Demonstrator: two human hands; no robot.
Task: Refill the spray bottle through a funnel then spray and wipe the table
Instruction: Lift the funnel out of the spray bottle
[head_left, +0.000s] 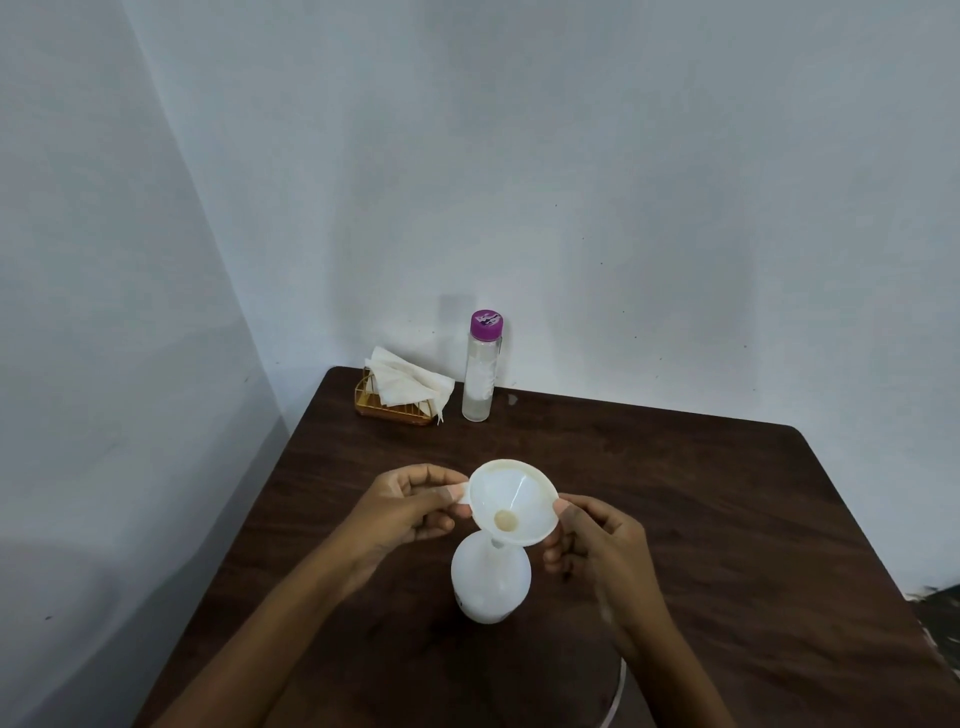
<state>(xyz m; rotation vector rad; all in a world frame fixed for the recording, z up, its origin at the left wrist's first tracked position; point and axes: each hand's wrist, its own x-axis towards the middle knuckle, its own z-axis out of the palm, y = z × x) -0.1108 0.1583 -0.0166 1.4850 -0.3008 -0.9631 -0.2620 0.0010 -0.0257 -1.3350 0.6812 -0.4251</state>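
One dark wooden table (701, 519) takes up the lower half of the view, pushed into a corner of pale walls. Two bare forearms come in from the near edge, angling toward the middle. The left hand (410, 506) pinches the little tab on the left rim of the funnel (519, 493) between thumb and forefinger, with the other fingers curled underneath. The right hand (597, 540) clamps the right rim the same way, thumb on top and fingers bent below.

One white spray bottle (491, 587) with no spray head on it stands upright mid-table, right under the funnel. There's just the one white funnel, tipped a bit toward the near side. Its stem is at the bottle's neck, but it's hard to tell if it's properly seated.

At the far left corner there's one clear bottle (479, 379) with a purple cap (487, 325), and just left of it one gold wire holder (387, 410) stuffed with white napkins (408, 384).
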